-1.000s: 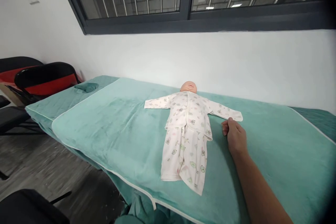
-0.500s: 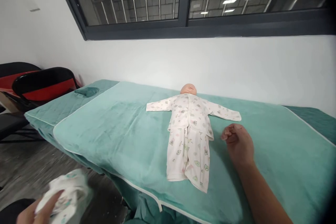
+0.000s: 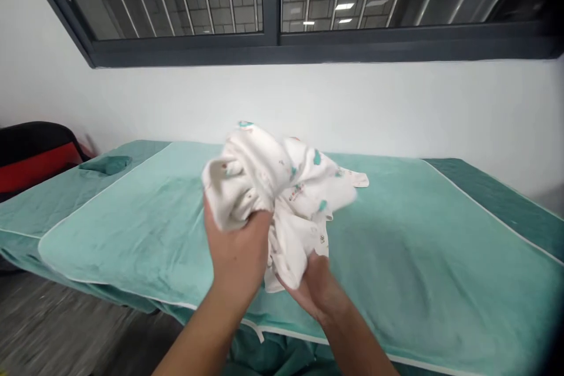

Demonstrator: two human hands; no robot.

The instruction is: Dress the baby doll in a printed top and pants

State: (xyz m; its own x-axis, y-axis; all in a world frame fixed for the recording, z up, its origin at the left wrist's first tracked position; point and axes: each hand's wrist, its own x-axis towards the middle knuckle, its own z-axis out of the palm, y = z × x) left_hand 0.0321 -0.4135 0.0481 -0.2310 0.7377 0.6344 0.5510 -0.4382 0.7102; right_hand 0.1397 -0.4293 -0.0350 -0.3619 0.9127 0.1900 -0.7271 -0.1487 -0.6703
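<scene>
A crumpled white cloth (image 3: 264, 170) with green and coloured prints hangs in front of me, held between both hands. My left hand (image 3: 240, 252) is closed round its left side, where the cloth bulges upward. Lower down, my right hand (image 3: 315, 285) grips a hanging fold. Behind the cloth lies a baby doll in a white printed outfit, mostly hidden. Its outstretched sleeve (image 3: 360, 180) shows to the right of the cloth, and a bit of trouser hem (image 3: 274, 283) below.
A light green bed cover (image 3: 132, 229) with pale piping spreads under the doll, along a white wall (image 3: 388, 106). Above runs a dark-framed barred window (image 3: 273, 41). A black and red chair (image 3: 39, 155) stands at the left, beside the bed.
My left hand has brought the cloth from the lower left to over the doll. My right hand, empty before, now holds the cloth too. The view has turned right.
</scene>
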